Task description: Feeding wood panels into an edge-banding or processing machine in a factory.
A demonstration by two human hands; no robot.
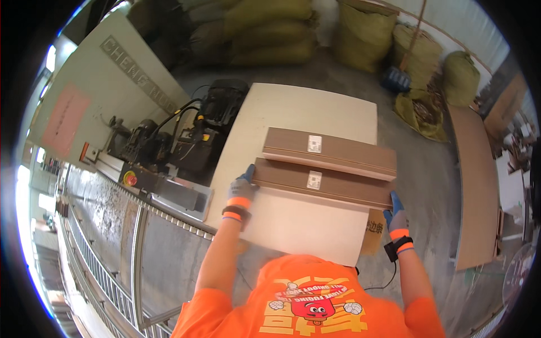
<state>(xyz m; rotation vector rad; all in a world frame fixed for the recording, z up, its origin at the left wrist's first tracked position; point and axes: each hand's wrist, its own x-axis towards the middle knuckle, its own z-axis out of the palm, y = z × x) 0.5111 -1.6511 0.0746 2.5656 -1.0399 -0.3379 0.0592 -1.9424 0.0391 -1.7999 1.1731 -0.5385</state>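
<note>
Two long brown bundles, which look like stacked planks, lie side by side on a pale board-topped table. Each carries a small white label. My left hand, in a grey and blue glove with an orange cuff, grips the left end of the near plank bundle. At its right end, my right hand in a matching glove is closed around the corner. Just beyond, the far plank bundle sits with neither hand on it. The fingers under the near bundle are partly hidden.
On the left stands a machine with dark motors, a red emergency button and a roller track. Green sacks and a shovel are at the back. A long brown panel is at right.
</note>
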